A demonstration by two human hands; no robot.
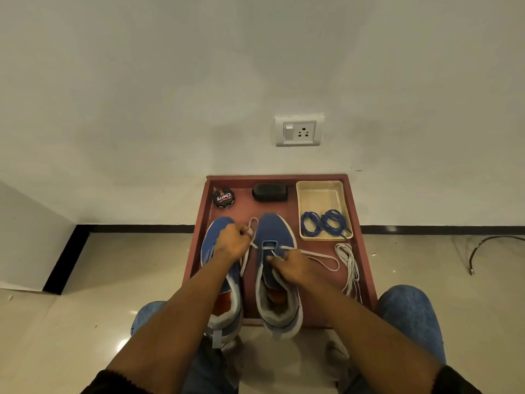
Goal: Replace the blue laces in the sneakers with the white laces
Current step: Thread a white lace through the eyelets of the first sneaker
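Both hands threading a flat white lace (318,255) into the right-hand blue knit sneaker (274,251), lower centre of frame.

Left hand (231,242): grip curled, pinching 1 lace end, loop poking up past the knuckles. Right hand (292,265): fingers pinching the lace at the eyelets; other end loops off right. Second blue knit sneaker (218,268) just left, on the reddish-brown wooden tabletop (365,251). 2 coiled blue laces (324,223) in the cream plastic tray (321,194), upper right. Spare white lace bundle (350,265) below the tray. Round black polish tin (224,198) and black brush (270,192) at the far edge.
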